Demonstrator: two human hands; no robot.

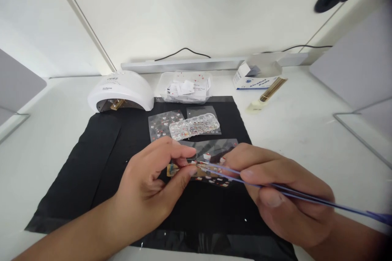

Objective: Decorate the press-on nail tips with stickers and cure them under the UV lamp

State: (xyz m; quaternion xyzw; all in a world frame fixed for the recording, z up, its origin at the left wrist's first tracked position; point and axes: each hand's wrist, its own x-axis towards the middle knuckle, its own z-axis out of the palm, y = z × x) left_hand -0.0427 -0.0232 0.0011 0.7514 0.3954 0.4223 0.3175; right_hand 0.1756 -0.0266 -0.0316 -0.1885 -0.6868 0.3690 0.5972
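"Which writing can you read?"
"Best is the box [257, 83] on the tabletop [306, 130], beyond the far right corner of the black mat [214, 212]. It says 'Alcohol Pads' in dark letters, with a CE mark at the left."

"And the white lamp [122, 83]?"
"It stands at the mat's far left corner. The upper line looks like 'ODEZ', the lower like 'SUNone', but both are small. On the white packets [183, 87] in the clear tub [161, 85], at the mat's far edge, I make out 'Pad'."

"What about the hands?"
"The left hand [147, 175] curls over the mat's middle, thumb and fingertips near each other; I cannot tell whether they are clamped on something. The right hand [294, 212] is closed on purple tweezers [306, 199], whose tips reach the left fingertips."

"What lies beneath?"
"A tan strip [169, 172] and a clear sticker sheet [220, 149] with red-and-white figures, both nearer the mat's right edge than its left. Toward the far edge, a clear case [194, 126] of small gems overlaps two more sheets."

"Anything past the right edge?"
"A bundle of thin sticks [273, 88] in front of the box, its near end by a pale slip [257, 106]; the slip's print is too small to read."
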